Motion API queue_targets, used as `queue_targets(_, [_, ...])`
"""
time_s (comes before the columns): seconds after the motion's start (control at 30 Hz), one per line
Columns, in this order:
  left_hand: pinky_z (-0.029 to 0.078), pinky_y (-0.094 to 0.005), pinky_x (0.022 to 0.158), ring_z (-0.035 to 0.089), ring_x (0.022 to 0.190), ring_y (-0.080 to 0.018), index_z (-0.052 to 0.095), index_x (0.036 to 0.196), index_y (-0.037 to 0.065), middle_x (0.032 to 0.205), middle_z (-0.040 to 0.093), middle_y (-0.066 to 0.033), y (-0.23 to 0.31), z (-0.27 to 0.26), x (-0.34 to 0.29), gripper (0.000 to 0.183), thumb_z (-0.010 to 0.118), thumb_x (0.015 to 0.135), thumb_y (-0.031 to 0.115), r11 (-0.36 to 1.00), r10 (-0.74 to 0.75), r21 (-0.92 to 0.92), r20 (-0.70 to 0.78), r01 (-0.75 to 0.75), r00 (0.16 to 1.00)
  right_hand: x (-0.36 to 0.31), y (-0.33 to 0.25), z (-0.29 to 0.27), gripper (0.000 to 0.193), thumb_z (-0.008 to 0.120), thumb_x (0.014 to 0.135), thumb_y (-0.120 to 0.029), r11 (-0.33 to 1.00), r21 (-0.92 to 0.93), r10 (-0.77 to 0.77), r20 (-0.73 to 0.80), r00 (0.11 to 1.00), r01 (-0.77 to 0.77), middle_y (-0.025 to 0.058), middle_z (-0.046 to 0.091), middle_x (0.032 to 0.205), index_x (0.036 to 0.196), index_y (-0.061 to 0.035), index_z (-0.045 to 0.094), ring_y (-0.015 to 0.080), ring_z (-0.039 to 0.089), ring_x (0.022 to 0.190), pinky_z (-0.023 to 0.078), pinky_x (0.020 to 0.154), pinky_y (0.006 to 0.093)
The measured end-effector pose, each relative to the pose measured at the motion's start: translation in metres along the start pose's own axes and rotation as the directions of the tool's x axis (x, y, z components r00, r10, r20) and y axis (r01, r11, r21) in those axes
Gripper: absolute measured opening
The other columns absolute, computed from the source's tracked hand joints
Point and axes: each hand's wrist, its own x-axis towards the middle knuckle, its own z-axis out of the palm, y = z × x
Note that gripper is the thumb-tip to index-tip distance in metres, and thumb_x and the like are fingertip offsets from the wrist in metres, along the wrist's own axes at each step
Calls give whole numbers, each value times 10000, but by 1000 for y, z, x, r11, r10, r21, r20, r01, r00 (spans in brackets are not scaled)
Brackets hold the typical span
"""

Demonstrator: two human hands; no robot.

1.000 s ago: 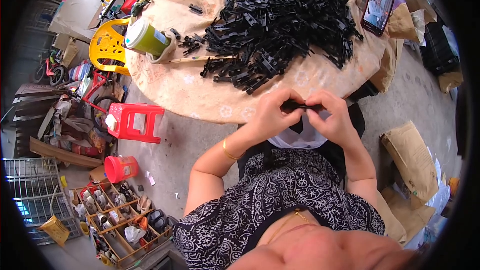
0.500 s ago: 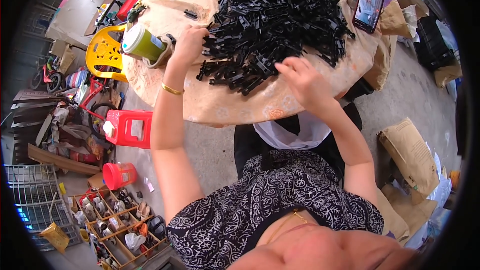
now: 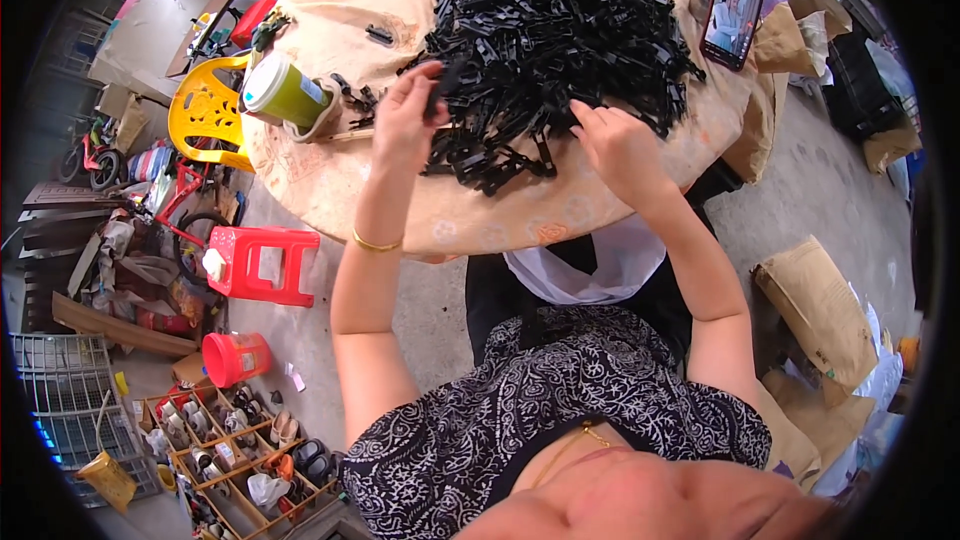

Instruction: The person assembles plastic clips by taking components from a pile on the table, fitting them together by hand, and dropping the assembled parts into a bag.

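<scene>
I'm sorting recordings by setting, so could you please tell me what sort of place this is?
Probably a home or storeroom doubling as a workspace: a pile of small black parts lies on a cloth-covered table, with a shoe rack nearby.

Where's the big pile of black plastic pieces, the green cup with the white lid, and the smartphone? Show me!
Pile of black plastic pieces [image 3: 560, 30]: head view, middle of the heap.
Green cup [image 3: 289, 90]: head view, side of its body.
Smartphone [image 3: 731, 18]: head view, on its screen.

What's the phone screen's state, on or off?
On: the phone, right of the pile of black parts, shows a lit picture of a figure in pale clothing.
</scene>
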Motion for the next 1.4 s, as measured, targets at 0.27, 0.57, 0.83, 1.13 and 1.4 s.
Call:
queue_targets(0.27, [525, -237, 663, 620, 726, -143, 599, 1086, -34, 878, 648, -82, -31, 56, -40, 232, 604, 871, 54, 955, -217, -159, 194, 249, 957, 1, -10, -34, 224, 640, 771, -64, 930, 314, 257, -194, 947, -188, 113, 615, 744, 994, -37, 630, 269, 596, 608, 479, 543, 339])
queue_targets(0.57, [555, -293, 778, 649, 849, -194, 565, 1112, -49, 969, 634, -116, -49, 87, -64, 294, 494, 953, 187, 949, -309, 31, 277, 313, 910, -13, -24, -37, 286, 644, 734, -82, 958, 286, 18, 49, 999, -32, 106, 613, 820, 1015, -34, 625, 255, 610, 740, 480, 599, 359])
queue_targets(0.83, [556, -304, 795, 646, 878, -197, 535, 1142, -43, 996, 623, -117, -44, 89, -69, 321, 473, 963, 217, 932, -355, 26, 260, 361, 898, -9, -15, -48, 285, 610, 693, -85, 975, -11, -220, -144, 965, 221, 67, 560, 956, 975, -52, 638, 230, 561, 904, 466, 853, 385])
queue_targets(1.13, [525, -239, 734, 639, 822, -135, 575, 1101, -56, 926, 646, -79, -49, 87, -73, 264, 597, 882, 89, 957, -230, 254, 367, 140, 902, -16, -16, -37, 289, 630, 706, -137, 963, 35, -264, -84, 961, 267, 71, 567, 993, 979, -45, 645, 223, 540, 979, 398, 956, 439])
queue_targets(1.4, [515, -230, 681, 656, 767, -116, 579, 1126, -48, 888, 678, -106, -36, 88, -84, 319, 609, 810, -17, 847, -103, 520, 372, -116, 922, -28, -9, -53, 429, 739, 730, -207, 654, 676, 155, 321, 934, -341, 157, 632, 948, 1061, 24, 594, 243, 635, 825, 496, 727, 319])
